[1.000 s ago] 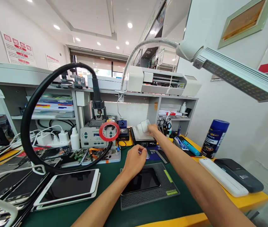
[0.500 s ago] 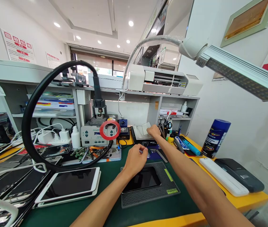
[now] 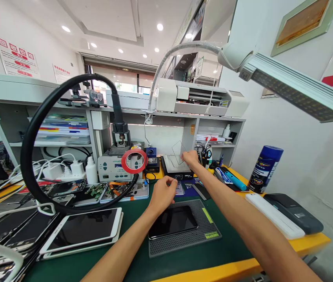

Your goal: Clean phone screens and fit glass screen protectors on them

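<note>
Holding: right hand [image 3: 190, 158] has a clear film [image 3: 179, 152] pinched by its lower corner, with thumb and fingertips closed tight on it.
Film spot: tipped up on edge just above the white top of the heating plate [image 3: 170, 164] at the back of the bench. Can't tell if its bottom edge touches the plate.
Other hand: left hand [image 3: 161, 194] hovers closer in, fingers curled with the thumb against the fingertips — can't tell if anything's in there.
Under it: dark phone [image 3: 172, 221] lying face up on a grey mat [image 3: 184, 243], hand just over its far edge.
Left of the plate: hot-air station [image 3: 110, 166] with a red tape roll [image 3: 133, 161] in front of it, and a fat black hose [image 3: 37, 129] looping up and over.
Near left: white tablet [image 3: 80, 231] face up on the green bench cover [image 3: 137, 219], more screens piled beside it.
Right side: blue spray can [image 3: 264, 168] standing near the wall — lamp bar [image 3: 295, 90] overhead.
</note>
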A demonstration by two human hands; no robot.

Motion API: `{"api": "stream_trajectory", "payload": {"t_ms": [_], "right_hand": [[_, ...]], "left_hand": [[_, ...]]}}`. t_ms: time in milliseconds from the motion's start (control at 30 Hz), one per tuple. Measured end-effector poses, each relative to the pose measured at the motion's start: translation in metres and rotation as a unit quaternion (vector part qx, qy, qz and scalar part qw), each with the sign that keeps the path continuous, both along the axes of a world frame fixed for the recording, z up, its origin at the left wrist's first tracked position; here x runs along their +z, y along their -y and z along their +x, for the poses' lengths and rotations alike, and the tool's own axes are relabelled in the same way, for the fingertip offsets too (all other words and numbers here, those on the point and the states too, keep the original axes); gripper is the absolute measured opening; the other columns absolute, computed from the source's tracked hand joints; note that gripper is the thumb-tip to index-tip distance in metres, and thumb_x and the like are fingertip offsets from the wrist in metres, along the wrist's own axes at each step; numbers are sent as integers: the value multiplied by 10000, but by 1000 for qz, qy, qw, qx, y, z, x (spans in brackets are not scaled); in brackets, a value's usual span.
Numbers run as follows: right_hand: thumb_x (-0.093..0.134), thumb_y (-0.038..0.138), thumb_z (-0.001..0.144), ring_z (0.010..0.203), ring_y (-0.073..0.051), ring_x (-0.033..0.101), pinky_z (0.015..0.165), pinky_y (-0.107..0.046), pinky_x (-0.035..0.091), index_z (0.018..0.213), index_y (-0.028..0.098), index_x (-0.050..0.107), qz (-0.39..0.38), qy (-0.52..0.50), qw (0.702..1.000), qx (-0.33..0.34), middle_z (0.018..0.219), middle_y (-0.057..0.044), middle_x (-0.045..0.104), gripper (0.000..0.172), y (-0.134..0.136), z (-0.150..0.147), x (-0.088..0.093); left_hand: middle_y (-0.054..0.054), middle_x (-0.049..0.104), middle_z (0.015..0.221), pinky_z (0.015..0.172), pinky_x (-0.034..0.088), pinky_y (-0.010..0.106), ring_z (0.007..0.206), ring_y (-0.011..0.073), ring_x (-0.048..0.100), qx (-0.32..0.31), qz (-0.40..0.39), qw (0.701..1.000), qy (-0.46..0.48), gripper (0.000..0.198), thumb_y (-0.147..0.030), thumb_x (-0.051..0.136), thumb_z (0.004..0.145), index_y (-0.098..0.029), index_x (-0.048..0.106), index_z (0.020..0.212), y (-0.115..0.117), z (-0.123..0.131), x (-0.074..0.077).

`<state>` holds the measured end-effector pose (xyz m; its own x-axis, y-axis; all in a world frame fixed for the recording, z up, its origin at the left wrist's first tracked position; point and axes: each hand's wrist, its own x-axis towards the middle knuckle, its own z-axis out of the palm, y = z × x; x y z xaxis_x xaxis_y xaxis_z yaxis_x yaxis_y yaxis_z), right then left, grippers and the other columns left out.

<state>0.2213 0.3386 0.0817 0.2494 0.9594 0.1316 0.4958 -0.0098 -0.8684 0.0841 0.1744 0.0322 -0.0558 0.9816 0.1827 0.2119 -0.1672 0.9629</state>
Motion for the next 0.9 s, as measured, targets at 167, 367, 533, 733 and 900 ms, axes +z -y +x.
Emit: {"api": "stream_trajectory", "payload": {"t_ms": [167,367,533,733,900], "right_hand": [[616,357,974,985,-212,660,832,-409,577,1239,157,600,-1,-66,989,131,1196,-91,638,333,23,15,4],[589,346,978,812,-229,733,659,-346,613,1261,150,643,35,-70,971,228,1032,-132,741,348,78,44,-11],[611,387,950,939,-259,733,799,-383,611,1213,219,725,111,-9,947,302,1097,-85,759,333,113,59,-38],[569,368,963,1144,-270,662,963,-417,543,1216,279,729,208,68,917,332,1225,-31,725,313,126,62,-70],[522,317,980,1174,-235,642,1035,-389,483,1245,277,706,257,117,898,339,1243,-35,715,325,132,64,-77]], "left_hand": [[83,718,840,388,482,213,505,119,614,7,-28,995,95,173,-307,618,868,-141,654,835,-8,-7,3],[204,729,1057,510,586,283,602,152,669,-13,-90,968,232,374,-425,485,965,-84,638,969,-10,-20,14],[273,693,1193,683,636,384,807,258,743,-73,-180,935,297,658,-618,358,959,-28,622,1084,-10,-34,22],[244,719,1156,543,616,343,717,235,732,-66,-237,932,266,575,-579,527,900,-39,644,1062,-17,-37,14],[168,771,932,494,587,274,594,174,700,-51,-250,940,226,265,-314,556,895,-76,661,940,-21,-35,6]]}}
